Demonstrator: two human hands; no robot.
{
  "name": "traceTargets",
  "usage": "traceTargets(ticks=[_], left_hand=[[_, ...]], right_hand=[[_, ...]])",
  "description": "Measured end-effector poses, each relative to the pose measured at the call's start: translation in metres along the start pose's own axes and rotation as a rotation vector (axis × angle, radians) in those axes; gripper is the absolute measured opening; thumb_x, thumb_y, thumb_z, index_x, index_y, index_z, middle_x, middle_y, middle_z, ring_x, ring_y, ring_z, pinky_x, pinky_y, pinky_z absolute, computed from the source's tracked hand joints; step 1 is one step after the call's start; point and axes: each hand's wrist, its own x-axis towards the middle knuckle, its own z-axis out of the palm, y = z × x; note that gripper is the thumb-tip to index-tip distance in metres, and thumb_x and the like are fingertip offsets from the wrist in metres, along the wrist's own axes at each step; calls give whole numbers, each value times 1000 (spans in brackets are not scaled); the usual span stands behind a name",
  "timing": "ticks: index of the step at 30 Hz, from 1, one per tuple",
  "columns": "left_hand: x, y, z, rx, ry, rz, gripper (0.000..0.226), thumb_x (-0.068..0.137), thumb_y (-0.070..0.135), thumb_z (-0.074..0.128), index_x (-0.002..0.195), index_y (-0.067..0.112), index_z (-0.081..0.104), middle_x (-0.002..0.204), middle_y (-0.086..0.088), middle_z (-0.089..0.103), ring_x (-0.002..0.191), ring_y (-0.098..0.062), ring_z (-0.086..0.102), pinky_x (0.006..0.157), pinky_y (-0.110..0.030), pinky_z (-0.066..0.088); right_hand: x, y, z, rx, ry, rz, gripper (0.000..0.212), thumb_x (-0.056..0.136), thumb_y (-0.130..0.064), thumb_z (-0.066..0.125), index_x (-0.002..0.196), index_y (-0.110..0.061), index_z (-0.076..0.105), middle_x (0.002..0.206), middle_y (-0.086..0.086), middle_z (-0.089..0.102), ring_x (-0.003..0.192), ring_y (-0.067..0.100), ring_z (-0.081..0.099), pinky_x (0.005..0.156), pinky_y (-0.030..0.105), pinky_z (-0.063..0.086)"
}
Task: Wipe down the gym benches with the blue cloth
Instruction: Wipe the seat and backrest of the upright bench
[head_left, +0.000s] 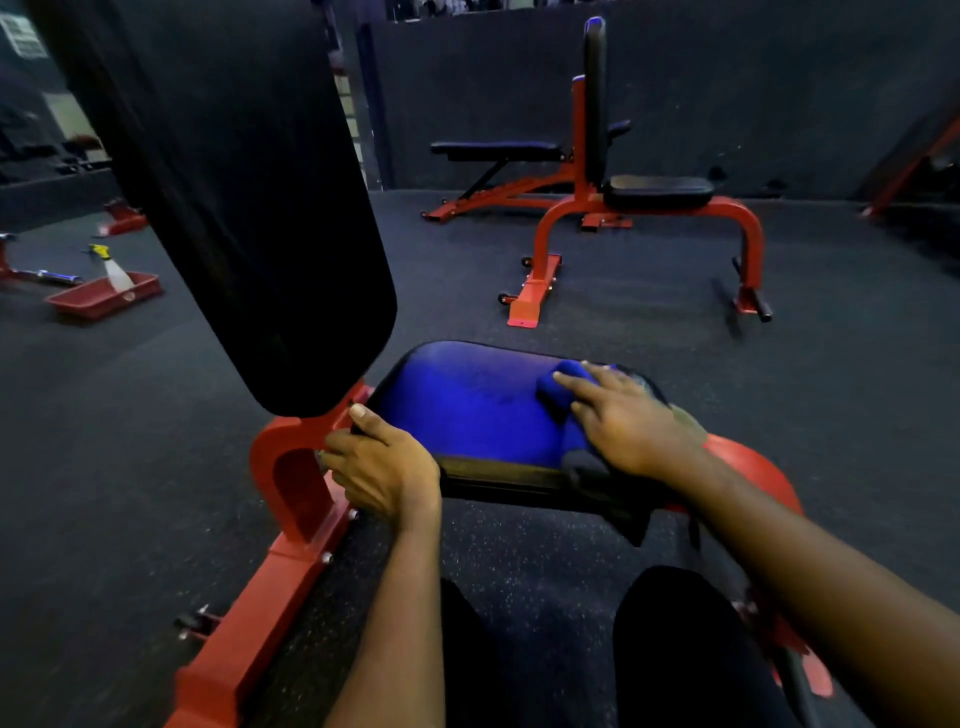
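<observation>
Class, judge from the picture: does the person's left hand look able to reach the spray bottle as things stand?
Probably not. The left hand grips the corner of the seat pad, while the spray bottle stands in a red tray far off on the floor, beyond the upright back pad.

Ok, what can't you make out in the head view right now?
Blue cloth: mostly under the right hand, head view; its extent hidden.
Seat pad: blue glare masks wiped or unwiped areas.
Left hand: fingertips curl out of sight over the seat pad's edge.
Spray bottle in the red tray: too small for its fill level.
</observation>
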Motion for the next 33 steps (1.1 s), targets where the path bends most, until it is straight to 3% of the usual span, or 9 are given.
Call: traceTargets(ticks=[5,10,13,17,20,23,26,30,33], left_hand=[[0,0,0,9,-7,27,56,103,48,27,122,-1,46,124,-26,49,107,-45,51,83,-47,39],[-1,-1,1,-13,16,34,54,103,47,29,118,-1,48,120,-26,49,105,-43,51,80,-45,37],[0,-3,2,-23,29,41,53,103,47,29,116,0,49,119,-24,50,104,-42,52,84,-47,39],[1,-5,3,-29,42,55,53,103,47,29,118,1,49,119,-22,51,103,-40,52,82,-43,37],[0,-3,3,-27,36,61,51,103,45,31,116,0,50,117,-22,51,103,-40,52,79,-38,32],[1,-5,6,-29,43,82,51,102,46,31,113,-1,50,116,-23,51,103,-41,52,83,-44,38],[3,-8,10,-50,56,65,52,102,48,30,112,1,51,116,-21,51,104,-40,51,83,-44,37],[3,-8,13,-54,89,74,51,103,46,31,112,1,52,116,-21,51,105,-40,51,82,-43,36],[2,-9,11,-72,82,80,54,103,49,26,115,3,51,117,-18,51,104,-35,51,81,-38,34]], right_hand=[[81,6,3,-31,-21,220,48,96,-36,35,144,-31,41,150,11,38,135,37,38,111,51,32],[97,-75,19,-42,-63,-170,48,102,-32,38,150,-33,35,160,9,25,141,35,31,117,44,24],[66,-55,17,9,-121,-389,49,101,-36,36,150,-39,32,160,3,27,146,24,26,119,41,20],[93,-3,3,10,-127,-232,47,103,-28,37,150,-31,36,156,9,34,142,29,34,117,33,22],[138,-26,8,-52,-123,-64,47,103,-32,36,150,-34,36,155,7,36,137,31,40,112,38,31],[174,-80,28,1,-160,-183,48,101,-36,37,149,-36,35,158,2,31,140,30,38,115,40,31],[166,-107,30,56,-140,-308,48,101,-26,43,149,-31,39,160,2,27,142,28,34,116,33,24],[99,-74,18,172,-163,-665,48,100,-12,50,145,-25,46,157,1,32,143,14,29,115,17,12],[93,-31,3,199,-203,-591,47,101,-12,48,146,-25,45,156,-1,34,143,13,30,115,16,13]])
